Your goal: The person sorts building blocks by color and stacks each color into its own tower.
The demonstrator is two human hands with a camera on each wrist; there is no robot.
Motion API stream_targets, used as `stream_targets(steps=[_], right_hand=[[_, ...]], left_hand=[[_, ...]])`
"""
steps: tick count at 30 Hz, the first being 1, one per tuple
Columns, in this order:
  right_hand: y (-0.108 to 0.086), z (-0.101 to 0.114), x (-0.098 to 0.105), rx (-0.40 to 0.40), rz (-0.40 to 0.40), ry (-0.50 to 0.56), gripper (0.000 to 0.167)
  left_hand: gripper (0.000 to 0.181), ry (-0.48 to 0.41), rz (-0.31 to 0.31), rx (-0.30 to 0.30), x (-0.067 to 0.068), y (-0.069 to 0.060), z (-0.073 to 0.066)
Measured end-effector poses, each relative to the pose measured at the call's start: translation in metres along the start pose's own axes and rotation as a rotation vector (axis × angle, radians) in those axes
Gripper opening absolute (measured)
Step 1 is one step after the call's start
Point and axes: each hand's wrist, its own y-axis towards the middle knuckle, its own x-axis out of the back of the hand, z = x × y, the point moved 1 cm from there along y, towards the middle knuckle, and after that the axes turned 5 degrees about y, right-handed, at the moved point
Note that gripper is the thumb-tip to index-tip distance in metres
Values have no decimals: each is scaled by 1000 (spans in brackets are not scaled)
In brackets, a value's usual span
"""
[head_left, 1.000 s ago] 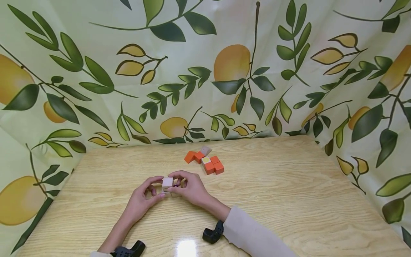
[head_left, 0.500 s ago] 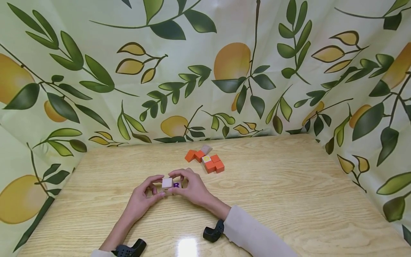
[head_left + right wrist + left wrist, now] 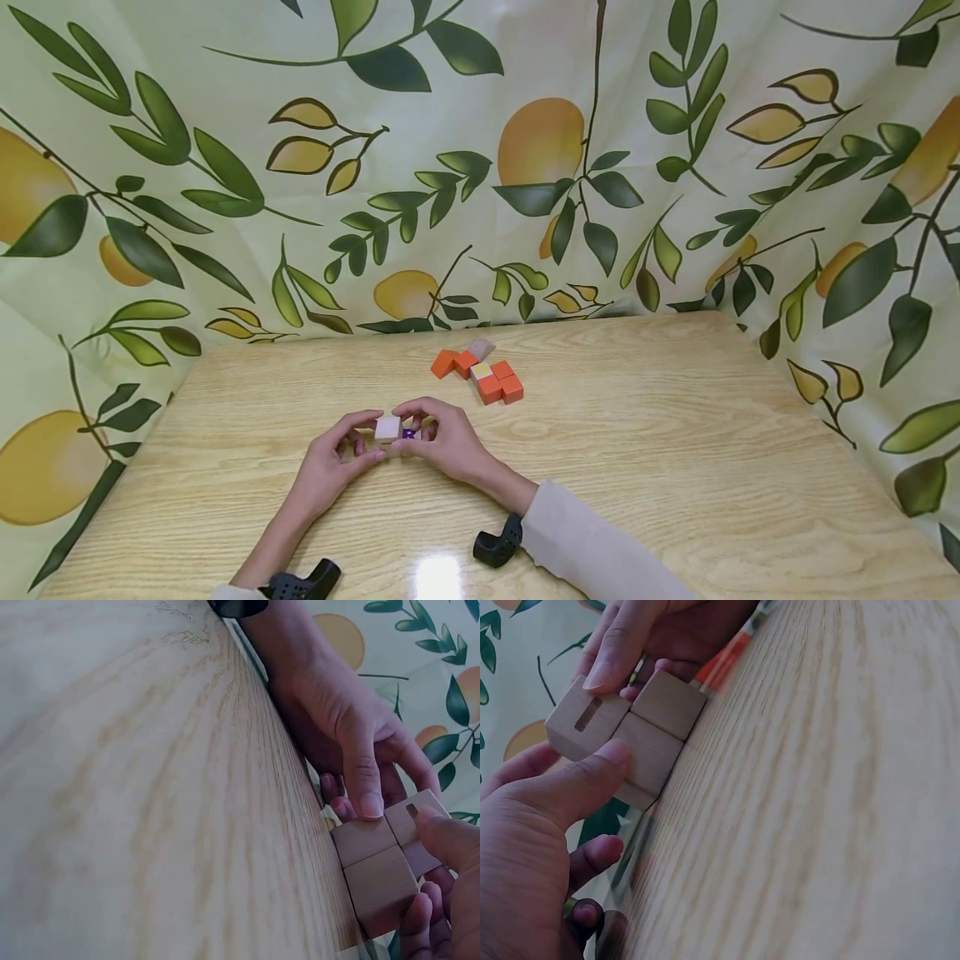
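Two plain wooden cubes sit side by side on the table, a third stacked over the left one. The upper cube (image 3: 388, 429) has a pale top and a dark slot in its front. My left hand (image 3: 330, 462) pinches the lower left cube (image 3: 651, 756), thumb on its front; its index finger reaches behind the stack. My right hand (image 3: 450, 440) pinches the upper cube, thumb near the slot. A purple R marks the top of the lower right cube (image 3: 381, 889), partly hidden by the right hand in the head view. The fingers behind the cubes are mostly hidden.
Beyond the hands lie several orange blocks (image 3: 490, 390), a white block with a yellow mark (image 3: 482, 372) and a pale wedge-like block (image 3: 481, 349). The wooden table (image 3: 637, 433) meets a leaf-and-fruit patterned cloth (image 3: 450, 125) at its back edge.
The upper cube has shifted slightly left. The purple R, mostly covered at first, came into fuller view and is now partly covered again. Both hands stay around the stack.
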Motion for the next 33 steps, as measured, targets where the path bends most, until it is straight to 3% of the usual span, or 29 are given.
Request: stream_targets(steps=[8,33], right_hand=[[0,1,1,2,-8,-42,36],[0,-3,-2,16,-26,-6,37]], left_hand=[[51,7,-8,-33,8,0,-34],[48,8,-10,-26,8,-1,-36]])
